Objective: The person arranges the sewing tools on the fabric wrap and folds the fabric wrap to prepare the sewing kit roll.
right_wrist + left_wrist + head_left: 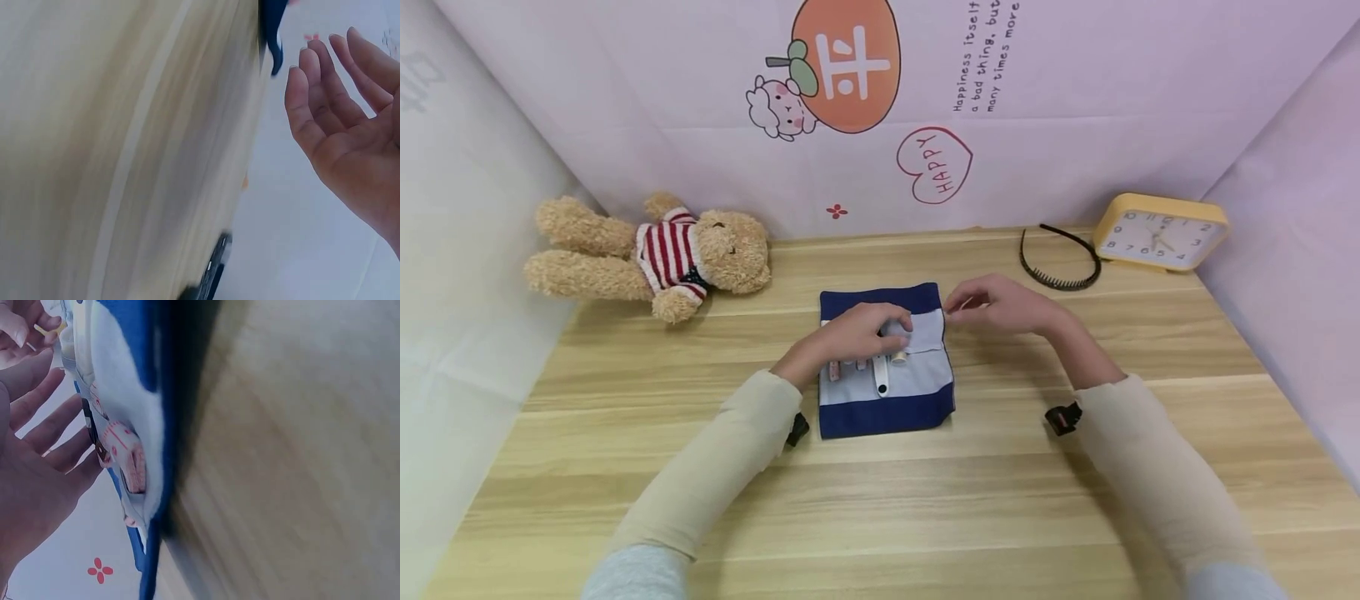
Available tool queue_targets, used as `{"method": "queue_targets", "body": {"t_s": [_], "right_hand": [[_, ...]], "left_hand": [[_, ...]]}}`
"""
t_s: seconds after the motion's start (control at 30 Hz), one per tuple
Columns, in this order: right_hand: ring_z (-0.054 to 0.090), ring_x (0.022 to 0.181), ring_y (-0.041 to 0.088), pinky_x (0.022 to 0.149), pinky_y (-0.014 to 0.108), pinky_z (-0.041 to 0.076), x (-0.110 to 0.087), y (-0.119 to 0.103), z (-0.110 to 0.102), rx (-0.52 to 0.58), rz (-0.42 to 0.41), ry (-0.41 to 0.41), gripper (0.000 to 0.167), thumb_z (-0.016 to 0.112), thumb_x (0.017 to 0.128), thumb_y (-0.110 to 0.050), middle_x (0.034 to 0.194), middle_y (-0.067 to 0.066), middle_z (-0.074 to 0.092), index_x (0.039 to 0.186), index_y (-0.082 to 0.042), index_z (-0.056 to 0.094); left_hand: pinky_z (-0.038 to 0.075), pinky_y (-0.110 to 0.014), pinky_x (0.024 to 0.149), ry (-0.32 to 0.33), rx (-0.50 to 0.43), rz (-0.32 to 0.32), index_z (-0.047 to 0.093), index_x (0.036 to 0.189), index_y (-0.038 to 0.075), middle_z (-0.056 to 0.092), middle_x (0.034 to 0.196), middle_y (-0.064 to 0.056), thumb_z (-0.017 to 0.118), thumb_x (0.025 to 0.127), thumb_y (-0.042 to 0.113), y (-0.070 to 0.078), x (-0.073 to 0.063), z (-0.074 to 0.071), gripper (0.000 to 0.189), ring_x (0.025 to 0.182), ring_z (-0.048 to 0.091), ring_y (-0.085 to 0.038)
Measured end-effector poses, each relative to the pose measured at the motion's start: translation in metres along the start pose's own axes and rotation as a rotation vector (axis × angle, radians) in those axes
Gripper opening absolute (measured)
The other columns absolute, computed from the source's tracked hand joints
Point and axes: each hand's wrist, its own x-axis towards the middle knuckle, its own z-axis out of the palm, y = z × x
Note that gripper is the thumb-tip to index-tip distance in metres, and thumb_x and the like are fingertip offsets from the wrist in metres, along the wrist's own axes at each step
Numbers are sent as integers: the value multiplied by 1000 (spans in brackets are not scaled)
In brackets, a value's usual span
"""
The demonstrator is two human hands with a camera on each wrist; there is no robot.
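A navy and pale-grey fabric organizer lies spread flat on the table, with small items along its middle. My left hand hovers over it, palm down; in the left wrist view its fingers are spread and nearly straight. Below that hand lie a white, slim tool with a black dot, a small pale spool and pink-patterned strips, partly hidden by the hand. My right hand is beside the organizer's right edge, its fingers loosely bent and nothing seen between them in the right wrist view.
A teddy bear in a striped sweater lies at the back left. A black toothed headband and a yellow clock are at the back right. A printed white cloth backdrop rises behind the wooden table.
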Motion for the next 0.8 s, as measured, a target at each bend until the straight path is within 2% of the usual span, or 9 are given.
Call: {"method": "queue_targets", "body": {"t_s": [0.13, 0.2, 0.3, 0.37, 0.53, 0.8], "right_hand": [[64, 109, 28, 95, 46, 50, -20, 10, -15, -29, 68, 54, 24, 66, 100, -13, 118, 16, 70, 119, 1, 70], [63, 110, 27, 94, 44, 49, -29, 14, -21, -46, 100, 71, 26, 65, 101, -15, 120, 15, 69, 122, 0, 69], [62, 110, 26, 91, 39, 49, -41, 18, -30, -57, 147, 97, 28, 65, 101, -18, 122, 14, 68, 123, -1, 68], [61, 110, 25, 88, 34, 49, -48, 22, -34, -55, 181, 115, 29, 64, 102, -19, 123, 13, 68, 124, -2, 68], [62, 110, 23, 84, 26, 50, -65, 34, -44, -41, 231, 159, 33, 65, 102, -23, 124, 14, 67, 126, -1, 66], [66, 102, 21, 80, 27, 54, -85, 52, -60, -45, 299, 189, 38, 69, 99, -25, 124, 17, 66, 128, 0, 64]], "left_hand": [[42, -37, 107, -4, 18, -3, 67, 126, 9, 58, 143, -9, 63, 102, 23, 1, 4, 2, 29, 126, 55, -20], [36, -40, 114, -8, 19, -11, 68, 125, 9, 53, 149, -11, 63, 102, 23, 1, 5, 3, 27, 139, 46, -24], [27, -43, 119, -14, 13, -25, 68, 123, 10, 47, 154, -12, 63, 102, 23, 0, 6, 3, 26, 148, 33, -29], [22, -45, 121, -17, 8, -33, 69, 122, 10, 45, 155, -13, 64, 102, 23, 1, 6, 4, 25, 151, 26, -31], [18, -48, 122, -34, 7, -58, 70, 122, 11, 42, 157, -13, 65, 101, 24, 3, 6, 5, 25, 152, 21, -33], [9, -51, 123, -67, 17, -81, 69, 120, 13, 38, 159, -14, 65, 101, 26, 6, 7, 8, 23, 153, 17, -35]]}}
